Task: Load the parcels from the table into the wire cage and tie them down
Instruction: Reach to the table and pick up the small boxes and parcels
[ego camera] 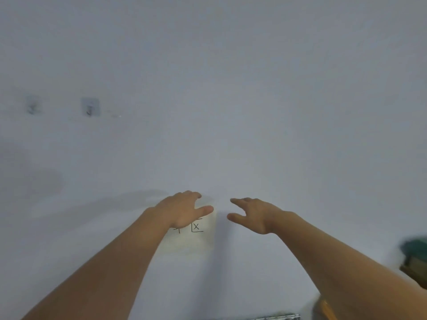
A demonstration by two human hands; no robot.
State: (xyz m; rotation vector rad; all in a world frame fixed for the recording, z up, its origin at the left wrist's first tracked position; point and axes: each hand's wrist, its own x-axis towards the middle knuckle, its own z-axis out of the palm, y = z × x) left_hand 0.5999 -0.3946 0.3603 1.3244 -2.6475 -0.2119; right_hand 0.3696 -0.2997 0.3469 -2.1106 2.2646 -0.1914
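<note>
Both arms are stretched forward toward a pale wall (208, 88); the left hand (184, 210) and right hand (250, 214) are held apart with fingers loosely spread, nothing gripped in either. No parcel is shown clearly: the table and wire cage are not visible, so the parcels' location cannot be told from this view. A paper note (198, 229) with hand-drawn marks is fixed to the wall, partly covered by the left hand. Two small wall hooks (90, 107) are seen at upper left, blurred. At the right edge a dark green shape (416, 248) and an orange-brown shape (323, 307) are cut off, possibly parcels, too blurred to confirm. For the step in hand, the view should be dropped to the load first, then a parcel taken from both sides with flat palms before lifting.
</note>
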